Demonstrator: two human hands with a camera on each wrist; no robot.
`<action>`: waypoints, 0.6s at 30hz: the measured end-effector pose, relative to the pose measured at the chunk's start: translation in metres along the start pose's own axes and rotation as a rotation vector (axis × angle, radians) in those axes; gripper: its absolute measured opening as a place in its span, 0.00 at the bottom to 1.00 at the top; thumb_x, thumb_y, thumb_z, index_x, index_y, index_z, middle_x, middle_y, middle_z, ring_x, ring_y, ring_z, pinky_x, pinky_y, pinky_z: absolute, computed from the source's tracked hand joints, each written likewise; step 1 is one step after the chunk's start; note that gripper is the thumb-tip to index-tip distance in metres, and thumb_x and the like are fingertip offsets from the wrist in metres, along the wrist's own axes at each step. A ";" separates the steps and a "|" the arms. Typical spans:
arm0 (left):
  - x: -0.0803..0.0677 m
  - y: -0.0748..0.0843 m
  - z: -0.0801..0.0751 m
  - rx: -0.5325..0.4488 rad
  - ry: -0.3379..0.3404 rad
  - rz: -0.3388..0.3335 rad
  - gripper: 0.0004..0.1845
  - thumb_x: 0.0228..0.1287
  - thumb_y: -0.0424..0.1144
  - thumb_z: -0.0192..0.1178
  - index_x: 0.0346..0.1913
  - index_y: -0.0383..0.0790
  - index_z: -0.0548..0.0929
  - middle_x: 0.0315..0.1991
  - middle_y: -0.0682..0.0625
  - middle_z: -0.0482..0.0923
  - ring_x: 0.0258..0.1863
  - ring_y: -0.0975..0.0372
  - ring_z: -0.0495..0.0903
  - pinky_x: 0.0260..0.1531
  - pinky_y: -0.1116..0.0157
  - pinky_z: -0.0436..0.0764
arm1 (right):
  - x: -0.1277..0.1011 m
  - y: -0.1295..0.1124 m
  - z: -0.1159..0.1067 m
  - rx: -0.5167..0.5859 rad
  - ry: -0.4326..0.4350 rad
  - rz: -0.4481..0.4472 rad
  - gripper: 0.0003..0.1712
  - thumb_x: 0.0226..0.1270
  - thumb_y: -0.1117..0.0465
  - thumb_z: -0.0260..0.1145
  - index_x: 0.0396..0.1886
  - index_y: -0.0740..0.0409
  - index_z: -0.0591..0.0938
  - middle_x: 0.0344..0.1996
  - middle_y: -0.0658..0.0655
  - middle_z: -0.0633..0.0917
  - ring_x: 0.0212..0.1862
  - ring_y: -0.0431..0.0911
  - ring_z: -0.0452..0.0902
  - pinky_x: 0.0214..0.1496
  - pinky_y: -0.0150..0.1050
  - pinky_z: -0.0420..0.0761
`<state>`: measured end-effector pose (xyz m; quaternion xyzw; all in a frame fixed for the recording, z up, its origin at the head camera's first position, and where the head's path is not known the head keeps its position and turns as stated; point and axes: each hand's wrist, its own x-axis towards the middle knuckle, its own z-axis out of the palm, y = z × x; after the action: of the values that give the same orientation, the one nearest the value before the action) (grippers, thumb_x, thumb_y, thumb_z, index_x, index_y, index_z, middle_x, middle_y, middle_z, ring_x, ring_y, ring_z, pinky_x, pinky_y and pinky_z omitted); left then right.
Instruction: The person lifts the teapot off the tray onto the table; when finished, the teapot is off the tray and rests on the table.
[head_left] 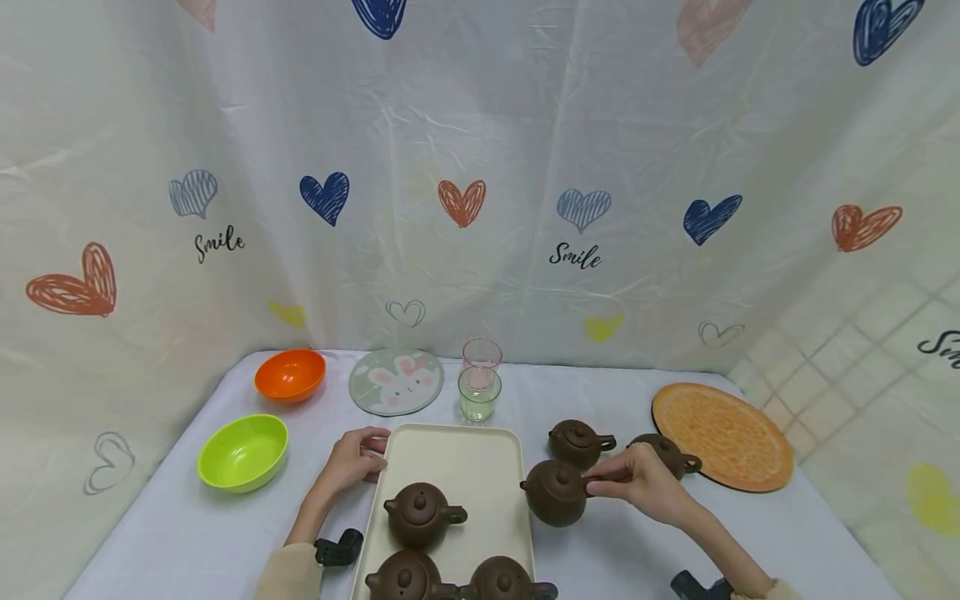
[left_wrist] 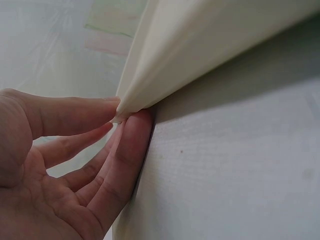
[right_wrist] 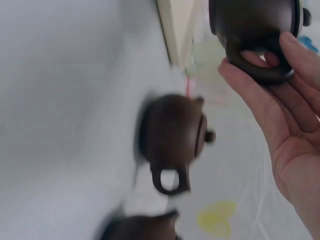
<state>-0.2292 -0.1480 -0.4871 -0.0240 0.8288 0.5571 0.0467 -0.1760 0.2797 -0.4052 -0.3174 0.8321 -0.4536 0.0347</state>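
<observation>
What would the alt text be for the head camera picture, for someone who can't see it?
A person's right hand grips a brown teapot by its handle beside a cream tray bearing three more teapots, while the left hand holds the tray's corner. Bowls, glasses and mats sit on the white table.

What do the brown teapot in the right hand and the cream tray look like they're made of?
The teapot held by the right hand looks like unglazed clay: a matte, even brown surface with almost no shine. The tray, whose corner the left hand grips, seems plastic: smooth cream surface and a thin molded rim, though coated metal can't be ruled out.
</observation>
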 end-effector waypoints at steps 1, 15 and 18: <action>0.000 0.000 0.000 -0.003 0.000 0.001 0.25 0.49 0.23 0.61 0.54 0.31 0.79 0.37 0.43 0.80 0.27 0.59 0.81 0.25 0.62 0.86 | -0.003 0.001 -0.005 -0.007 0.001 0.010 0.10 0.58 0.66 0.69 0.36 0.69 0.87 0.30 0.58 0.88 0.32 0.38 0.85 0.30 0.35 0.85; -0.001 0.002 -0.001 0.016 -0.002 -0.004 0.25 0.49 0.24 0.61 0.55 0.31 0.78 0.37 0.43 0.80 0.27 0.59 0.80 0.25 0.62 0.86 | -0.055 0.029 -0.060 -0.008 -0.039 0.122 0.08 0.62 0.70 0.64 0.39 0.69 0.86 0.33 0.51 0.89 0.35 0.35 0.83 0.34 0.32 0.83; -0.001 0.002 0.000 0.018 0.001 -0.003 0.25 0.49 0.24 0.61 0.55 0.31 0.78 0.37 0.43 0.80 0.28 0.59 0.80 0.25 0.61 0.86 | -0.065 0.037 -0.069 0.003 -0.045 0.120 0.09 0.62 0.71 0.63 0.39 0.67 0.87 0.34 0.49 0.89 0.36 0.35 0.83 0.34 0.31 0.83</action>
<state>-0.2289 -0.1474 -0.4850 -0.0252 0.8337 0.5497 0.0472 -0.1659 0.3808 -0.4083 -0.2771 0.8479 -0.4446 0.0809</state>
